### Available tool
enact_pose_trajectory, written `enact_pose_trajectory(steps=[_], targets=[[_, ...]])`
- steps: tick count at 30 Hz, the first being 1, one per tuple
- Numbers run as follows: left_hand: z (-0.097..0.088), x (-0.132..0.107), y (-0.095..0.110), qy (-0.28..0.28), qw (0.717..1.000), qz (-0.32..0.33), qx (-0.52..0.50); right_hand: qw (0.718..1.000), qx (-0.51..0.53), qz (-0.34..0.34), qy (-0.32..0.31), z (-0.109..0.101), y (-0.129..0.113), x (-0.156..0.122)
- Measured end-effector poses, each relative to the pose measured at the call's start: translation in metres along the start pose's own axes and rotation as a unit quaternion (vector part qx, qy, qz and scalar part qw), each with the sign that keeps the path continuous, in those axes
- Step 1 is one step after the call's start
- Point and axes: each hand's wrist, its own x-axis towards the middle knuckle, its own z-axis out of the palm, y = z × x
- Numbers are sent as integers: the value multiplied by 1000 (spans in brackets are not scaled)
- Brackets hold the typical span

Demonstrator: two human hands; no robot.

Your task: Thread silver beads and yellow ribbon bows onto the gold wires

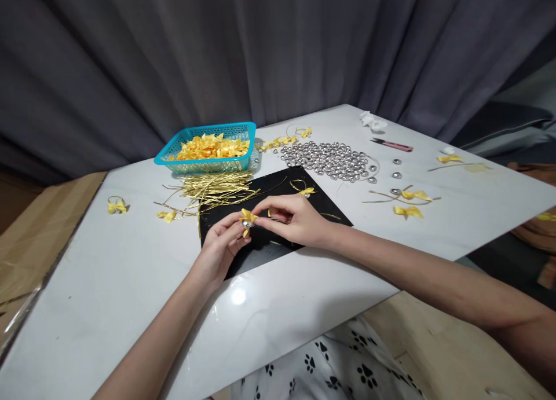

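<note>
My left hand (pixel 221 243) pinches a small yellow ribbon bow with a silver bead (pixel 247 219) above a black mat (pixel 278 215). My right hand (pixel 293 217) is closed in a pinch right beside the bow, its fingertips touching it, and seems to hold a thin gold wire. A finished bow on a gold wire loop (pixel 304 189) lies on the mat behind my right hand.
A turquoise basket (pixel 204 157) of yellow bows stands at the back left, a bundle of gold wires (pixel 215 189) before it. A heap of silver beads (pixel 332 160), pink-handled snips (pixel 393 145), and loose bows (pixel 408 210) lie to the right. One bow (pixel 117 206) lies far left.
</note>
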Motion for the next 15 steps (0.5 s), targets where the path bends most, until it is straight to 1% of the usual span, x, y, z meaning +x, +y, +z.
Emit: enact_pose_trajectory(steps=[2,4,7,9,10,11,12,13,15], targets=[[1,-1,0,-3,1000,5,9,1000,-9,-3,14,0,-1,0],[1,0,0,9,1000,10,8,1000,-15,17,11,-1,-1,0],[-1,2,-1,44,999,18,4,994,-42,92,-28,-5,2,2],[-3,3,-2,63,998,23,13,983,-100,142,-62,-7,5,2],[-4,4,-3,69,997,24,18,975,-137,155,-76,-7,7,1],[-4,4,-3,72,997,22,22,969,-175,156,-83,-7,8,1],[-4,4,-3,73,997,18,23,964,-210,142,-77,-6,9,0],[-4,5,-3,74,997,15,22,963,-237,114,-57,-4,10,-1],[-4,4,-3,74,997,10,22,966,-256,22,0,-1,9,-3]])
